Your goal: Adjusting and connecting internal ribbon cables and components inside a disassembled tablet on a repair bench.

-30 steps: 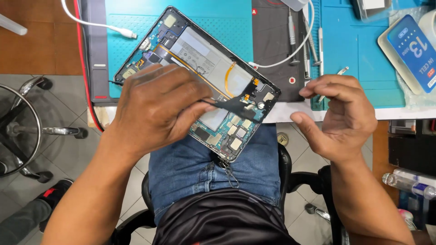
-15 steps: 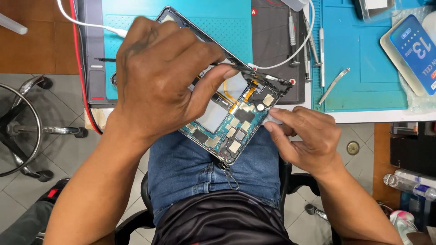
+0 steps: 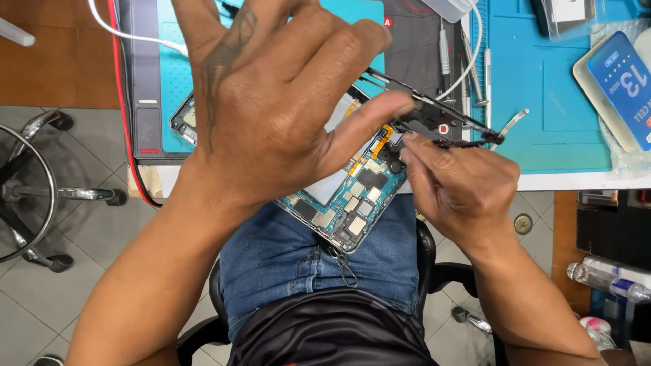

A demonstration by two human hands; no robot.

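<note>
An opened tablet (image 3: 346, 203) with bare circuit boards and a silver battery rests between the bench edge and my lap, tilted up. My left hand (image 3: 271, 102) spreads over most of it and grips it, the thumb pressing near the orange flex cables. My right hand (image 3: 461, 190) is at the tablet's upper right corner. Its thumb and forefinger pinch a thin black strip (image 3: 468, 142) at the tablet's dark rim (image 3: 434, 112). The upper half of the tablet is hidden under my left hand.
A blue work mat (image 3: 542, 102) covers the bench, with screwdrivers (image 3: 444, 47), tweezers (image 3: 512, 125) and a boxed blue device (image 3: 624, 81) on it. A white cable (image 3: 129, 30) runs at the top left. A chrome chair base (image 3: 27, 196) stands left, bottles (image 3: 610, 281) lower right.
My left hand has slid up and over the tablet, which now tilts up. My right hand has come in from the right and pinched the corner strip.
</note>
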